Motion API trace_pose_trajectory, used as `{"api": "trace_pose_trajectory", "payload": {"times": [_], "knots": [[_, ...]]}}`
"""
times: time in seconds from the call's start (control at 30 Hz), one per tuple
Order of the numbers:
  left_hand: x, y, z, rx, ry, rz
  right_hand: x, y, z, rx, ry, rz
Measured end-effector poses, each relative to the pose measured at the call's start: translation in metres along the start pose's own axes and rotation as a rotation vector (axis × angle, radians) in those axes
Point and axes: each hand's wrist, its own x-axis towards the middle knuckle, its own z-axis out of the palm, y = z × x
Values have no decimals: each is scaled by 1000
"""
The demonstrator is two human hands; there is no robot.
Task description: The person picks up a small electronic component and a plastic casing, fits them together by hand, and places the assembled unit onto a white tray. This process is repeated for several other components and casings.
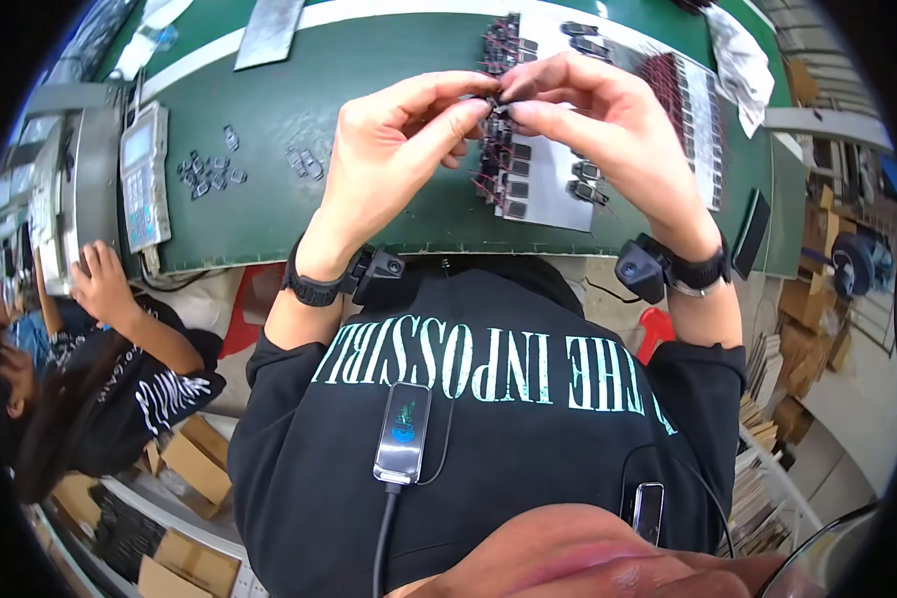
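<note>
Both hands meet over the far middle of the green workbench (269, 224). A small black part (498, 103) is pinched between the thumbs and forefingers of my left hand (394, 149) and my right hand (613, 125); the fingertips hide most of it. Beneath them lies a white sheet (558, 206), with a row of small black modules (516, 189) along its left side. Thin dark red wires stick out from this row. More black modules (588, 191) lie on the sheet under my right wrist.
Left of my hands are loose black parts (207, 174) and a grey keypad device (145, 179). Wired parts (683, 110) fill a board at right, near a white cloth (741, 65). A metal plate (269, 35) lies at the back. A co-worker's hand (105, 287) is far left.
</note>
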Motion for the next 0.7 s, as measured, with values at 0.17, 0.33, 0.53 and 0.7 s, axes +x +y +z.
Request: {"api": "trace_pose_trajectory", "payload": {"times": [0.17, 0.33, 0.53, 0.7], "knots": [[8, -10, 13, -114, -48, 83, -6, 18, 3, 216, 13, 130], [10, -23, 22, -17, 52, 153, -8, 23, 2, -108, 212, -71], [11, -23, 20, -61, -8, 104, -8, 17, 11, 33, 188, 58], [10, -24, 18, 3, -35, 78, 0, 24, 0, 1, 65, 91]]}}
